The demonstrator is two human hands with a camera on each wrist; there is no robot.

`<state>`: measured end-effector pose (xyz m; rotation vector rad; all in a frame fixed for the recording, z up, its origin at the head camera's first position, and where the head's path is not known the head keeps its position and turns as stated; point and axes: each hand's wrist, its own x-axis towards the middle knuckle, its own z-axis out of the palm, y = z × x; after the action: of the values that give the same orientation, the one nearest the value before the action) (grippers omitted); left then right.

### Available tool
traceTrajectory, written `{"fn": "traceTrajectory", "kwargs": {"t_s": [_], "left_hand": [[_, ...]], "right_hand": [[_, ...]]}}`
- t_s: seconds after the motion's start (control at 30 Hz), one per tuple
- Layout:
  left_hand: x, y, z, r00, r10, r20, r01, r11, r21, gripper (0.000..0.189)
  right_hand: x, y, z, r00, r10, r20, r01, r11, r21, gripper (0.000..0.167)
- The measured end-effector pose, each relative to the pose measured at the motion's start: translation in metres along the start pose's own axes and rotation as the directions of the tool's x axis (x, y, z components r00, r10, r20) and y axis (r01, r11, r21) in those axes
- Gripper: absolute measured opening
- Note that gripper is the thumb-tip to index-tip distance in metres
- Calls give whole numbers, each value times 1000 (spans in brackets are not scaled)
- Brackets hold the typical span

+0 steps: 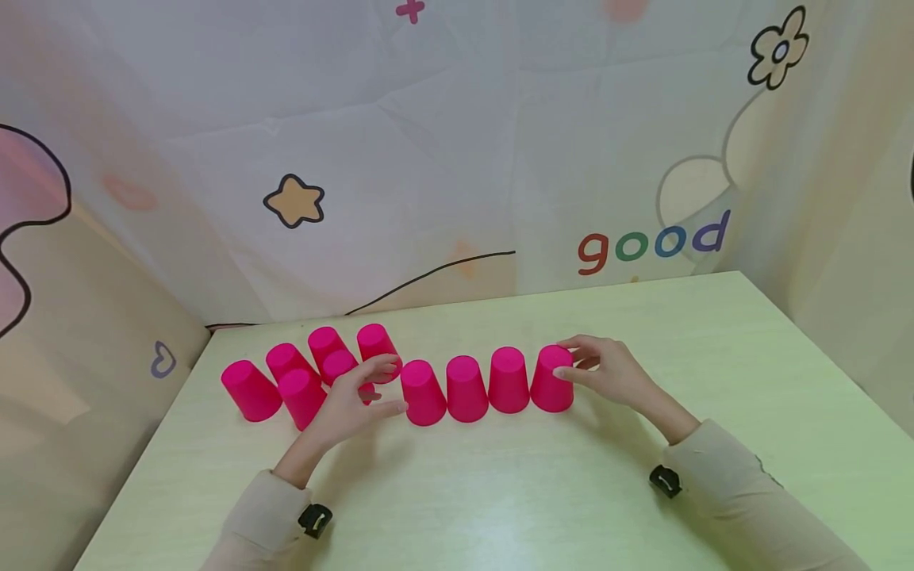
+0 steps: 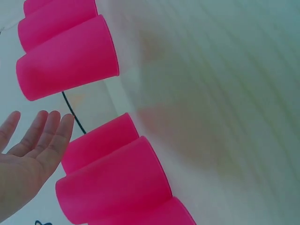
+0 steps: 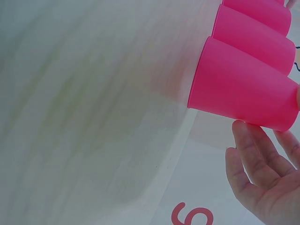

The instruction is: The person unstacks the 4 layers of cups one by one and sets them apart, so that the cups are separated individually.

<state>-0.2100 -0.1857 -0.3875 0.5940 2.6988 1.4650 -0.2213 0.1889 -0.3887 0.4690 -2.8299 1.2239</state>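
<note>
Four pink plastic cups stand upside down in a row at mid-table. My right hand [image 1: 607,371] is at the rightmost pink cup [image 1: 550,392], thumb on its near side and fingers round its right side. In the right wrist view, fingertips touch the wall of that pink cup [image 3: 243,86]. My left hand [image 1: 350,404] is spread beside the leftmost cup of the row [image 1: 424,400], its thumb tip close to that cup; whether they touch I cannot tell. Nothing is in the left palm [image 2: 28,168]. Behind and left of it stand several more upside-down pink cups [image 1: 251,395], partly hidden.
The pale wooden table [image 1: 485,507] meets a printed cloth backdrop [image 1: 428,174] along its back edge. Similar cloth hangs at both sides. Each sleeve has a small black clip-like object near the cuff, one on the left [image 1: 315,520] and one on the right [image 1: 666,481].
</note>
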Motion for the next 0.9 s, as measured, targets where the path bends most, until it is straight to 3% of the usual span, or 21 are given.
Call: {"fn": "traceTrajectory", "kwargs": {"t_s": [0.4,0.63,0.9], "left_hand": [[20,-6,17,995,-68,72,65,997,47,64],[24,-8,21,995,-80,62,77,996,44,56],[20,-1,16,996,-90,22,88,995,55,54]], "right_hand": [[0,3,2,1000,3,-4,-3,1000,12,45],[0,3,2,1000,-2,-1,2,1000,11,45],[0,1,0,1000,-5,1,5,1000,9,44]]}}
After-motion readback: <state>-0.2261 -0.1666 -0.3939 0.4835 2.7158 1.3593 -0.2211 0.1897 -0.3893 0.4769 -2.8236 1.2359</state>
